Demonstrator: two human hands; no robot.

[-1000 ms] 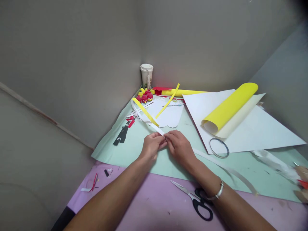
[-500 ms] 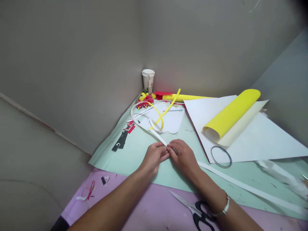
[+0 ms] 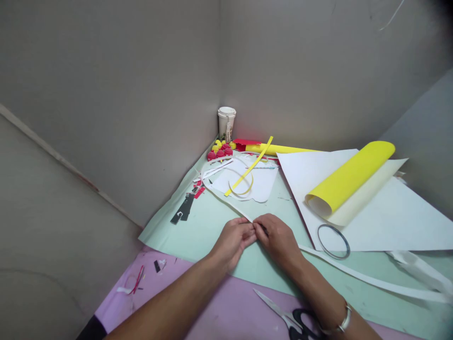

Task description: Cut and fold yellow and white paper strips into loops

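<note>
Both my hands meet over the pale green sheet [image 3: 198, 236], fingertips close together. My left hand [image 3: 235, 238] pinches a long white paper strip [image 3: 228, 200] from the left. On the strip's other side, my right hand [image 3: 274, 233] is closed with its fingers curled; a small dark thing shows at its fingers, too hidden to name. From my hands the strip runs away and curls into a loop, and a white length comes out past my right wrist toward the right edge. Under my right forearm lie scissors [image 3: 283, 314] with black handles.
A rolled yellow sheet [image 3: 350, 177] rests on large white paper [image 3: 382, 222], with a dark ring [image 3: 333, 242] nearby. Red and yellow paper coils [image 3: 221, 150] sit before a lidded cup [image 3: 227, 123] in the corner. Black scraps [image 3: 182, 210] and a yellow strip [image 3: 253, 163] lie further back.
The whole view has shifted, so everything sits slightly lower and further right. The strip's far loop has changed shape a little; both hands stay closed together on it.
</note>
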